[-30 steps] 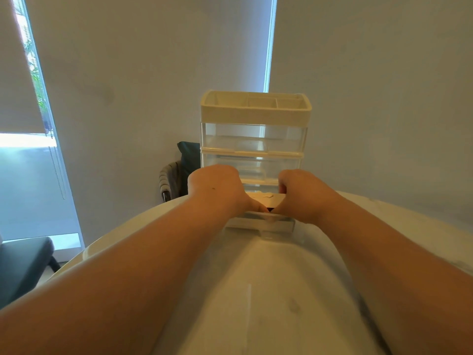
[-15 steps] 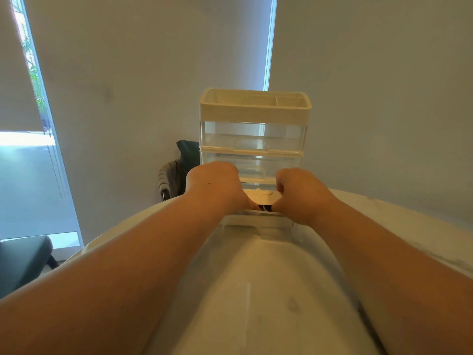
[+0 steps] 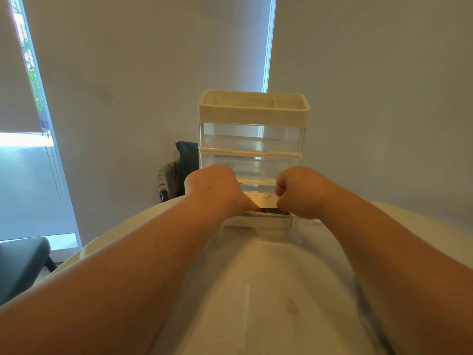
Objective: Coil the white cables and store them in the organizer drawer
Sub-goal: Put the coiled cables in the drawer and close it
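Pale tabletop (image 3: 256, 290): left hand (image 3: 215, 190), right hand (image 3: 302, 193), each grip clamped on white cables (image 3: 261, 198); I'd tuck loops inside drawer (image 3: 258, 226).

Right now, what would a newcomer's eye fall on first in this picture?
A tall clear organizer with a cream top stands at the far side of the white table, in front of a plain wall. The left hand and right hand meet over its pulled-out bottom drawer, with a pale item between them. Whether they grip it cannot be told.
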`<state>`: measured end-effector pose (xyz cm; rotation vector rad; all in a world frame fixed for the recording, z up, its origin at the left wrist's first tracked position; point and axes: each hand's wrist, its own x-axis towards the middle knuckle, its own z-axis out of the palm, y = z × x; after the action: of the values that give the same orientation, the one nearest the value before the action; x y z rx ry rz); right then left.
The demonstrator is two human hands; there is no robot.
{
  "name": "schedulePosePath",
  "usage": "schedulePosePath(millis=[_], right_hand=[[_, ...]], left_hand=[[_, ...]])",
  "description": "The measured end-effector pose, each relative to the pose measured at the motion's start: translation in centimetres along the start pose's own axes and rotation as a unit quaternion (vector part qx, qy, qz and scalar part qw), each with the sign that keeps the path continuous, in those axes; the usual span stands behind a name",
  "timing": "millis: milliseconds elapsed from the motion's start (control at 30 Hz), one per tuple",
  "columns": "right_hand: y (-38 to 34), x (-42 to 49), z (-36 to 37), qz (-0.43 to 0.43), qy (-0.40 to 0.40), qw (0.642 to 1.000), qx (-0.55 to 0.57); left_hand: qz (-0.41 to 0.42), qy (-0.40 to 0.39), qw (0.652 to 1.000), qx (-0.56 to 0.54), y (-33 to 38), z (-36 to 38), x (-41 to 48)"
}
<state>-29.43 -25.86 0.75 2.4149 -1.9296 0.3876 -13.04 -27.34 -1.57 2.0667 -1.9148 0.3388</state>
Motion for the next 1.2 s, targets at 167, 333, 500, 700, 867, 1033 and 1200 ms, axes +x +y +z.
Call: schedulePosePath(millis=[167,333,500,700,867,1033,1200], right_hand=[[-0.5,-0.1,0.3,0.002,0.002,0.998,-0.065],[-0.4,0.1,0.8,0.015,0.019,0.999,-0.044],[-0.3,0.3,1.1,0.017,0.022,0.998,-0.064],[-0.8,0.4,1.1,0.001,0.008,0.987,-0.158],[-0.9,0.3,0.8,-0.026,-0.026,0.993,-0.112],[-1.3,0.5,0.9,-0.025,-0.038,0.992,-0.118],[-1.5,0.9,1.2,-0.024,-0.033,0.990,-0.137]], left_hand=[[0.004,-0.067,0.998,0.006,-0.1,-1.3,0.3],[0.066,-0.088,0.994,-0.005,-0.8,-0.9,1.6],[0.129,-0.039,0.991,0.005,-0.8,-0.5,0.9],[0.122,-0.046,0.991,0.007,-1.2,-0.5,0.8],[0.145,-0.083,0.986,0.003,-0.5,-0.9,0.6],[0.148,-0.114,0.982,-0.030,0.2,-2.5,-0.7],[0.164,-0.120,0.979,-0.027,0.7,-2.0,-1.3]])
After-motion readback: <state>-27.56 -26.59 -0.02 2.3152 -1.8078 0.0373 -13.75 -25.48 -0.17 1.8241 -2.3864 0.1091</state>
